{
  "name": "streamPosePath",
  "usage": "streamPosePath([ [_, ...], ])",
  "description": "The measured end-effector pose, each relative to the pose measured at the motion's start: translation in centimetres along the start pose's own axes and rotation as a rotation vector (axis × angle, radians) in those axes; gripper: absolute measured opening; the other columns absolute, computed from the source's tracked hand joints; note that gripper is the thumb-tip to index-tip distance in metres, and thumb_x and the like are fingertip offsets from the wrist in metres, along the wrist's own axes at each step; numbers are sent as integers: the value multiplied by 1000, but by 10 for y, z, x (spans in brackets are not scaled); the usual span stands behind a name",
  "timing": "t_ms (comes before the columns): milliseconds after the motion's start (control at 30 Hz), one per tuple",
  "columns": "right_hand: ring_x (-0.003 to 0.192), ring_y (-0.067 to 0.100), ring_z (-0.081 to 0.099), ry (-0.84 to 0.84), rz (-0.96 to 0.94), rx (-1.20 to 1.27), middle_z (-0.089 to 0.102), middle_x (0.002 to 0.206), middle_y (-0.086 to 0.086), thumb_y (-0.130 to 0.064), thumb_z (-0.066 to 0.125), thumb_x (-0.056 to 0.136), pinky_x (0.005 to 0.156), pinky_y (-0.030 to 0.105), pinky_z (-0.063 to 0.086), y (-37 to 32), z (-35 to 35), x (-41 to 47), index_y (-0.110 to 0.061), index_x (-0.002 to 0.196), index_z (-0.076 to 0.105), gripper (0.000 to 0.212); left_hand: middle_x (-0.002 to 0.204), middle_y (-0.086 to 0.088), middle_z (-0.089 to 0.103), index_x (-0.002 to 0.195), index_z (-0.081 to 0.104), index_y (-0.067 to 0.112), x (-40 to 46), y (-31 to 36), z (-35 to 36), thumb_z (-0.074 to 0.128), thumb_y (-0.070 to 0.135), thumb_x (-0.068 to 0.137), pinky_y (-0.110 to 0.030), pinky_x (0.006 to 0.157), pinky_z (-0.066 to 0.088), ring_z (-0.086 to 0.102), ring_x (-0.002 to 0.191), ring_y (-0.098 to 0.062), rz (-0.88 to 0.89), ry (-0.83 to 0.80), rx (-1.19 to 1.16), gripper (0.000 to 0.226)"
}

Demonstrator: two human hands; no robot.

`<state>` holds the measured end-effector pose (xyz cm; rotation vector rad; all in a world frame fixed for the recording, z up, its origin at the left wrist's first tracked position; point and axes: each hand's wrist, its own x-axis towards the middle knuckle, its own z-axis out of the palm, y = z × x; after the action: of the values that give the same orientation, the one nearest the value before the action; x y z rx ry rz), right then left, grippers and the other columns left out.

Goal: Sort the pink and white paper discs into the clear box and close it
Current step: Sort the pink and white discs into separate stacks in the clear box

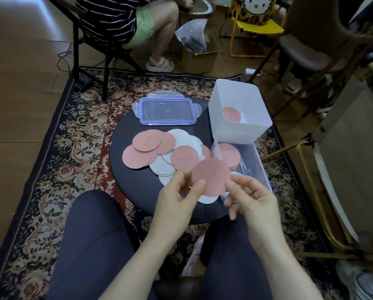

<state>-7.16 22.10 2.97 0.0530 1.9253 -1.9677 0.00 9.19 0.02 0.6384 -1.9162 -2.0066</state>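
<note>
Rug (51, 169): floral, dark border, under everything.

Stool (125, 182): round, dark top, in front of your knees; it carries the items below.

Pile (159, 154): pink and white discs, overlapping, spread loose across the middle of the stool.

Lid (167, 111): clear with a blue rim, flat on the far side of the stool, apart from both containers.

Left hand (176, 202): raised over the near edge of the stool; thumb and fingers pinch the left edge of 1 pink disc (211, 177).

Pink disc: held in the air between your 2 hands, above the near end of the pile, just left of the clear box.

Right hand (250, 198): fingers curled at the disc's right edge; whether they actually grip it cannot be told, as the hand is blurred.

White box (241, 126): open, far right of the stool, 1 pink disc inside.

Clear box (257, 163): open, just in front of the white box, pink discs inside.
</note>
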Motion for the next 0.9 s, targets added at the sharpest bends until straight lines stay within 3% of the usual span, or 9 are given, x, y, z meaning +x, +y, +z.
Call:
streamPosePath([
  [67, 38, 12, 46, 98, -28, 4, 57, 57, 6, -3, 65, 86, 32, 20, 33, -11, -16, 14, -8, 89, 64, 6, 107, 23, 62, 117, 56, 40, 4, -8, 10, 58, 54, 79, -25, 83, 48, 57, 95, 0, 74, -61, 214, 41],
  [133, 36, 9, 45, 176, -22, 2, 53, 61, 7, -5, 65, 87, 29, 19, 30, -21, -30, 29, -7, 95, 62, 9, 127, 21, 53, 129, 53, 34, 11, -17, 16, 55, 52, 82, -27, 94, 43, 49, 116, -3, 287, -99, 488, 50],
  [233, 33, 8, 45, 203, 2, -45, 52, 71, 11, -5, 64, 88, 28, 18, 29, -27, -39, 51, -2, 102, 60, 16, 144, 7, 46, 124, 61, 30, 23, -35, 23, 58, 40, 85, -33, 104, 35, 40, 134, -18, 598, -180, 763, 40],
  [300, 32, 9, 46, 191, 20, -93, 55, 78, 13, -4, 63, 88, 28, 18, 30, -25, -36, 63, 0, 104, 59, 17, 145, 4, 48, 115, 65, 30, 28, -44, 27, 60, 35, 85, -36, 107, 32, 38, 138, -21, 668, -218, 784, 31],
  [433, 34, 11, 51, 192, 32, -235, 59, 77, 12, -4, 61, 88, 29, 19, 32, -16, -23, 86, -6, 94, 60, 6, 135, 5, 56, 103, 69, 30, 34, -48, 30, 60, 30, 86, -37, 105, 35, 42, 135, -20, 687, -177, 748, 19],
  [567, 47, 19, 61, 241, -62, -506, 63, 71, 5, -8, 57, 84, 37, 28, 45, -7, -14, 101, -8, 100, 61, 16, 133, 4, 58, 101, 70, 30, 33, -50, 31, 59, 30, 87, -32, 106, 31, 45, 132, -20, 677, -167, 747, 18],
  [667, 81, 25, 66, 236, -109, -747, 68, 86, 2, -15, 56, 82, 71, 40, 54, -5, -8, 103, -16, 101, 63, 21, 134, 4, 57, 102, 70, 30, 31, -50, 32, 59, 31, 88, -27, 107, 28, 45, 131, -20, 645, -167, 739, 18],
  [733, 96, 27, 60, 184, -136, -896, 65, 102, 5, -16, 55, 84, 77, 35, 47, -1, -5, 100, -14, 111, 59, 27, 136, 4, 55, 103, 69, 29, 30, -50, 32, 60, 30, 88, -28, 107, 29, 45, 132, -19, 636, -174, 739, 17],
  [900, 115, 31, 52, 154, -218, -1043, 52, 129, 10, -22, 53, 89, 89, 40, 43, 2, -6, 88, -17, 134, 44, 46, 140, 5, 53, 104, 69, 28, 28, -49, 30, 61, 29, 88, -30, 105, 32, 46, 131, -19, 617, -179, 734, 18],
])
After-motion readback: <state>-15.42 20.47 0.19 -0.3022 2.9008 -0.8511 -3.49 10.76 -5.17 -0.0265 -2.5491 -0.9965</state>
